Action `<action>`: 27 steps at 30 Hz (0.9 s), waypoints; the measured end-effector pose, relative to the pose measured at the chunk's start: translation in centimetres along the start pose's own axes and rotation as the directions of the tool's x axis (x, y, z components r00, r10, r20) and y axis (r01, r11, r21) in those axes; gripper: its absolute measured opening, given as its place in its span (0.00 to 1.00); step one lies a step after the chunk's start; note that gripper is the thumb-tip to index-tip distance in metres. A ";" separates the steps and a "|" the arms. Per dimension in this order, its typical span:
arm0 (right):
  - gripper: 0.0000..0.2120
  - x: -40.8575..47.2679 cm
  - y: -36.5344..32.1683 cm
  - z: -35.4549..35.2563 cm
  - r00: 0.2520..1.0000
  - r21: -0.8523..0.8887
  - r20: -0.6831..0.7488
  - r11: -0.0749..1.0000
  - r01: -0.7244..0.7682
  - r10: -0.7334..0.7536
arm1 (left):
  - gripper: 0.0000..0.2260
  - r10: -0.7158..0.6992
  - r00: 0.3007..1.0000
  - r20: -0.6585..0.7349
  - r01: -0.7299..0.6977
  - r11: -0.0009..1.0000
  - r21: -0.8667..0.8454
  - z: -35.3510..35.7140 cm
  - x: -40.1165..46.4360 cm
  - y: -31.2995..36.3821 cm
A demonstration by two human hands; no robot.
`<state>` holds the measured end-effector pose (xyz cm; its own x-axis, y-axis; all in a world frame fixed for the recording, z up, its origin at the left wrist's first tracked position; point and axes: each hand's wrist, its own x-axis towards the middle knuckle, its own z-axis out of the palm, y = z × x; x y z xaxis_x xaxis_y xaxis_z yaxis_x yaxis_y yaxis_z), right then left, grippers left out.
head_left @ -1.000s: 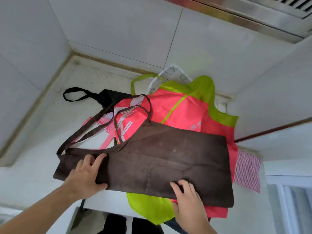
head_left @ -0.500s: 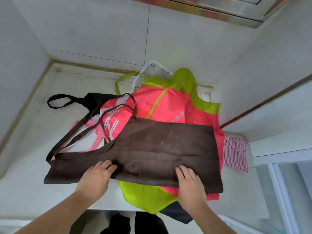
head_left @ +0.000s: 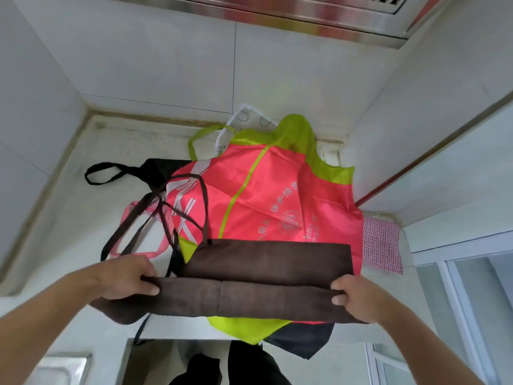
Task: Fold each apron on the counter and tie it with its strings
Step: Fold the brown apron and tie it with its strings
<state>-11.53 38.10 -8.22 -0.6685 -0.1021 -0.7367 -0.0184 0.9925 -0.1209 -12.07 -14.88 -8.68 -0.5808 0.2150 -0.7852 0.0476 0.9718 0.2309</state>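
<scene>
Brown cloth, a dark brown fabric apron [head_left: 266, 262], lies across the near edge of the pale stone counter [head_left: 91, 168], on top of a pile of other aprons. Its near part is lifted into a long fold that runs from left to right. The left hand [head_left: 125, 276] pinches the left end of this fold, with the thumb on top of the cloth, and the right hand [head_left: 358, 298] pinches the right end in the same way. The thin brown strings [head_left: 155, 215] of the apron trail away to the left and toward the back, over the pile and the bare counter. Under the brown apron lies a pink shiny apron with white print and a green stripe [head_left: 272, 195], and under that a lime green apron [head_left: 299, 132] whose lower corner hangs over the near edge. A black apron with a loop strap [head_left: 155, 168] sticks out on the left side of the pile, and a red and white checked cloth [head_left: 381, 245] sticks out at the right edge, just beside the wall. The pile fills the right half and reaches the back wall [head_left: 166, 65], while the left part of the counter, up to the back left corner, is bare. A steel sink corner [head_left: 63, 368] shows at the near left.
</scene>
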 end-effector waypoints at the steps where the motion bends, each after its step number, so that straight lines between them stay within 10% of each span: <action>1: 0.09 0.2 0.3 -0.5 1.000 0.011 0.013 1.000 -0.022 0.022 | 0.15 -0.016 1.000 -0.013 0.016 1.000 0.008 -0.5 0.2 0.0; 10: 0.07 3.5 0.1 -4.2 0.908 0.047 -0.396 0.991 -0.129 0.137 | 0.08 -0.158 0.825 -0.542 0.177 0.984 -0.016 -1.6 3.1 1.8; 17: 0.14 4.0 -3.5 0.7 0.528 0.016 -0.847 0.997 -0.072 0.051 | 0.17 0.110 0.568 -0.815 0.018 0.989 0.146 3.7 5.2 6.1; 22: 0.27 2.9 -9.4 7.4 0.819 -0.088 -0.504 0.960 0.266 -0.273 | 0.27 0.137 0.782 -0.608 -0.093 0.990 0.103 9.8 6.2 10.6; 27: 0.38 4.3 -6.2 8.8 0.939 -0.032 -0.342 0.999 0.035 -0.044 | 0.33 -0.296 0.855 -0.427 0.271 0.955 -0.121 11.8 5.8 8.1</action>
<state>-7.72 30.93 -16.46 -0.8811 -0.1166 -0.4583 -0.0655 0.9899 -0.1259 -5.48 -4.57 -18.19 -0.8570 -0.1455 -0.4943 -0.2101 0.9746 0.0774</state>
